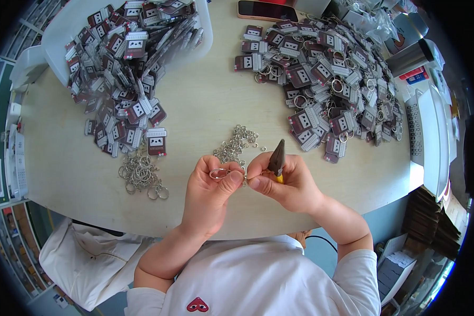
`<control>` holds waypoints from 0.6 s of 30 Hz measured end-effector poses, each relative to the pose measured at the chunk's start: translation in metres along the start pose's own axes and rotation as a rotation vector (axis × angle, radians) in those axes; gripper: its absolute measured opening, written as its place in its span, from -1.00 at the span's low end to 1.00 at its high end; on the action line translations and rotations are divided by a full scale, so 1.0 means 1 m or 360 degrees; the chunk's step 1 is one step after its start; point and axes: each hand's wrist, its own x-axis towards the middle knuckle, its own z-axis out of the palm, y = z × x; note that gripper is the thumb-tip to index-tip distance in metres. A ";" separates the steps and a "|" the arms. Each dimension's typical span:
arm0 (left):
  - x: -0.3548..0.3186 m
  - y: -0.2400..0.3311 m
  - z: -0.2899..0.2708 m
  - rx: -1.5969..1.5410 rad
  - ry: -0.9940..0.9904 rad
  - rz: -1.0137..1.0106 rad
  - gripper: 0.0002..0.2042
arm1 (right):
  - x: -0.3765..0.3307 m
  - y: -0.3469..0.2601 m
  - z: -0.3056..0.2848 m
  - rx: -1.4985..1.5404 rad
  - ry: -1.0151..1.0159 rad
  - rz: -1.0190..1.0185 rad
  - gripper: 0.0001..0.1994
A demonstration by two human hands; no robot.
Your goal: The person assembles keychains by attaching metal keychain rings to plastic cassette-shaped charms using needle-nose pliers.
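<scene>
Near the front of the table my left hand [205, 192] pinches a silver key ring [216, 174] between thumb and fingers. My right hand [295, 187] meets it, thumb and forefinger closed at a small metal piece too tiny to make out. Tucked in that same hand is a pair of pliers [280, 155], dark jaws pointing up and a bit of yellow handle showing. Just beyond my hands lies a heap of small metal jump rings [238, 141]. Left of them is a pile of key rings [140, 171].
At the far left, flat dark-red-and-white tags [136, 45] spill from a white plastic bin [206, 26]. Tags fitted with rings [326, 73] form a big heap at the right. A phone [267, 10] lies at the back; a metal tumbler [410, 59] and white basket [432, 147] line the right edge.
</scene>
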 end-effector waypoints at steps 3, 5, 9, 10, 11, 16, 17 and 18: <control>0.000 -0.002 0.006 -0.0032 0.0064 0.0011 -0.73 | 0.001 0.004 0.000 -0.0292 0.0028 -0.0253 -0.93; -0.002 -0.003 0.005 -0.0026 0.0063 0.0001 -0.73 | 0.001 0.004 0.001 -0.0335 0.0072 -0.0264 -0.93; -0.005 -0.003 -0.002 0.0110 -0.0053 0.0100 -0.73 | 0.002 0.003 0.001 -0.0536 0.0108 -0.0282 -0.91; -0.007 -0.002 -0.001 0.0116 -0.0042 0.0106 -0.73 | 0.003 0.004 0.000 -0.0528 0.0096 -0.0283 -0.91; -0.009 -0.003 0.001 0.0340 0.0001 0.0195 -0.73 | 0.002 0.006 -0.001 -0.0696 0.0147 -0.0413 -0.90; -0.015 0.016 -0.018 0.1048 -0.0052 0.0517 -0.74 | 0.005 0.009 -0.009 -0.0705 0.0294 -0.1033 -0.85; -0.007 0.033 -0.030 0.2011 0.0106 0.0850 -0.70 | 0.007 0.006 -0.012 -0.0694 0.0311 -0.1056 -0.84; 0.003 0.049 -0.041 0.2965 0.0262 0.1161 -0.64 | 0.006 0.004 -0.015 -0.0696 0.0344 -0.1072 -0.83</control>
